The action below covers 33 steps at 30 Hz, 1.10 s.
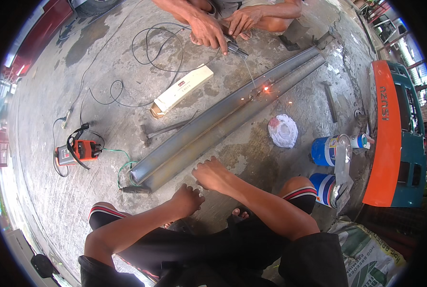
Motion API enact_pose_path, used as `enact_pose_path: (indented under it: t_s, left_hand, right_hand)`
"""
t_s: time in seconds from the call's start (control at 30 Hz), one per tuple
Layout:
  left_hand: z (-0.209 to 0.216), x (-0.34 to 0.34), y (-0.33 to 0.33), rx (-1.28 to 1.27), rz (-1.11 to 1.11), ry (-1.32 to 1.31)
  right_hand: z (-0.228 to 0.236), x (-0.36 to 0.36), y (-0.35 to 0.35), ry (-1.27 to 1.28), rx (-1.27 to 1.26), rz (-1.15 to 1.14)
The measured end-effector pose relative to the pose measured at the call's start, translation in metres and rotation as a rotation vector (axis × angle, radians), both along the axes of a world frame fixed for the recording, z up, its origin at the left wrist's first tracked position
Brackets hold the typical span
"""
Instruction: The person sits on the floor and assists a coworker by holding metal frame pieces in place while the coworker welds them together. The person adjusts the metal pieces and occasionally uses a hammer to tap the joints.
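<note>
My left hand is loosely closed above my knees, with nothing visible in it. Just right of it and a little farther out, my right hand is also curled closed, apart from the metal. Beyond both hands a long grey steel channel lies diagonally on the concrete, a lengthwise seam along it. A co-worker's hands hold an electrode holder with a thin welding rod. The rod reaches the channel's far part, where a bright orange glow throws sparks. A ground clamp sits at the channel's near end.
An orange welding machine, a hammer and an open electrode box lie left of the channel. To its right are a white cloth, blue paint cans, an orange and green vehicle panel and a printed sack.
</note>
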State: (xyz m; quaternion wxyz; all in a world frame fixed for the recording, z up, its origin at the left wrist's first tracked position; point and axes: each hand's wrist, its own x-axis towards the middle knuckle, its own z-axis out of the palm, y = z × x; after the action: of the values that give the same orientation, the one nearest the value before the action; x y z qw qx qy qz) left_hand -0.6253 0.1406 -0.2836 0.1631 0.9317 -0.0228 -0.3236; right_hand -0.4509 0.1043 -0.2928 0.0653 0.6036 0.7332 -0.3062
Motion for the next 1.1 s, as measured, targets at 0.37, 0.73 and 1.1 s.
enact_pose_path:
  t_s: [0.37, 0.73, 1.1]
  left_hand:
    - [-0.001, -0.0012, 0.0008, 0.004, 0.0, -0.015]
    - [-0.0023, -0.0043, 0.0013, 0.009, 0.0, -0.041]
    - [0.0006, -0.0025, 0.0012, 0.014, -0.009, 0.014]
  right_hand:
    - [-0.0025, -0.0023, -0.001, 0.016, 0.035, -0.041]
    - [-0.0036, -0.0031, -0.0002, 0.01, 0.032, -0.038]
    - [0.0, -0.003, 0.0003, 0.006, 0.036, -0.034]
